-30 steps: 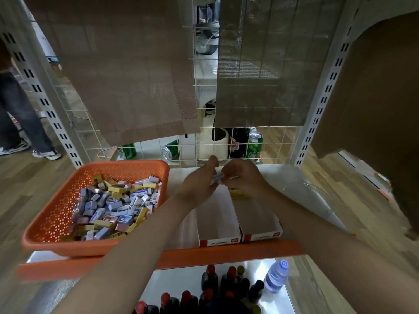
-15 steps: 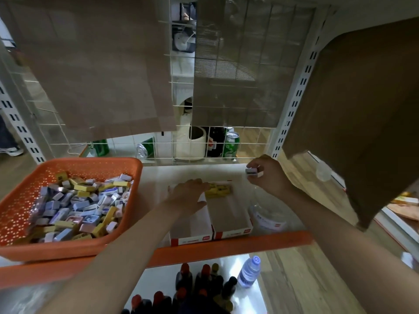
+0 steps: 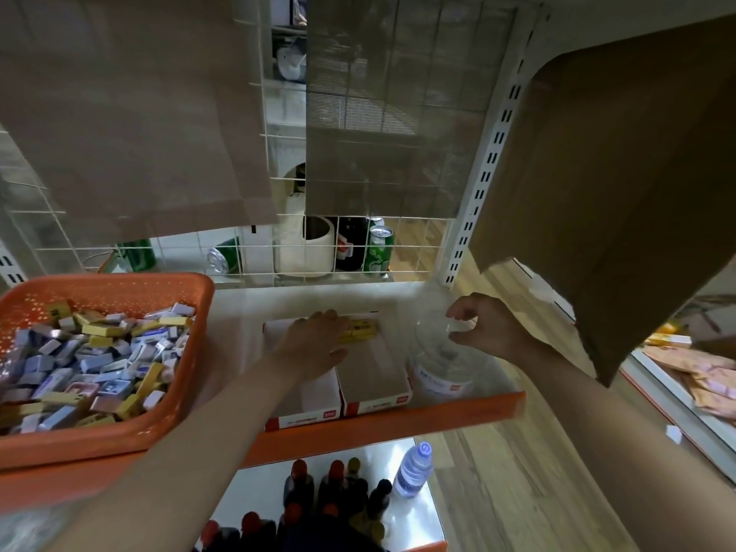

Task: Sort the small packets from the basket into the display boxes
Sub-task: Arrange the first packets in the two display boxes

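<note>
Wire grid (image 3: 255, 249) backs a white shelf (image 3: 247, 308) with an orange front lip; brown sheets (image 3: 119, 113) hang over the grid, and green cans (image 3: 378, 249) and a white tub (image 3: 314, 249) show through it behind the back edge

An orange basket (image 3: 119, 440) fills the shelf's left end, reaching the front lip. It holds a heap of small packets (image 3: 99, 360), mostly grey-blue with some yellow and a few pink

Right of the basket, at mid-shelf, two white boxes stand side by side and touching, red-marked fronts at the front edge. The left hand (image 3: 314, 344) lies flat, palm down, over the back of the left box (image 3: 306, 412), fingers straight and together. Its fingertips touch a few yellow packets (image 3: 360, 328) lying at the back end of the right box (image 3: 374, 376), the rest of which looks bare

Just beside the right box, near the shelf's front right corner, stands a clear jar (image 3: 442, 376) with a white label. Something small and grey lies inside it, too blurred to name. The right hand (image 3: 490, 330) hovers at the jar's mouth, fingers curled, thumb and forefinger a little apart; whether it pinches anything I cannot tell

A brown cardboard flap (image 3: 617, 173) hangs past the shelf's right end. Below the front lip, a lower shelf carries dark bottles (image 3: 330, 492) with red caps and, to their right, a water bottle (image 3: 414, 468)
</note>
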The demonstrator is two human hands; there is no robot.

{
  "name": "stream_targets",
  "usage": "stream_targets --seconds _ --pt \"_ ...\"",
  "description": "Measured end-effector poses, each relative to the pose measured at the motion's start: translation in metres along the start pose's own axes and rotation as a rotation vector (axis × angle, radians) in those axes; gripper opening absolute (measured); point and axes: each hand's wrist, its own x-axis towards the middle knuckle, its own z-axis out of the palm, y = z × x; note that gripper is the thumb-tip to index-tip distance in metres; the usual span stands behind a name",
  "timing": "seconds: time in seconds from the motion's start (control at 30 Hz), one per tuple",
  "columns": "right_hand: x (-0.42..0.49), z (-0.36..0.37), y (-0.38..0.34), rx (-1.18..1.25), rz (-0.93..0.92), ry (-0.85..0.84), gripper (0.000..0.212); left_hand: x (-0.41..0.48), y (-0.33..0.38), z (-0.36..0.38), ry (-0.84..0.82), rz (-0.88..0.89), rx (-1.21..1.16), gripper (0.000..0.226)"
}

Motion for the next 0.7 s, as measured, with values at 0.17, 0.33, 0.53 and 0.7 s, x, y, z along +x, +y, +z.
stream_targets --seconds 0.17,0.33,0.53,0.7 --pt "0.007 0.000 -0.007 0.015 -0.018 0.045 0.020 -0.001 -0.001 -0.001 0.008 -0.006 0.012 0.044" --pt "0.019 0.018 -0.041 0.001 -0.125 0.085 0.020 -0.011 -0.014 -0.017 0.084 -0.005 0.136 0.042" --pt "0.044 0.052 -0.127 0.027 -0.318 0.087 0.021 -0.044 -0.067 -0.050 0.212 -0.122 0.216 0.044" --pt "0.061 0.083 -0.198 0.088 -0.450 0.064 0.018 -0.086 -0.126 -0.072 0.225 -0.245 0.254 0.046"
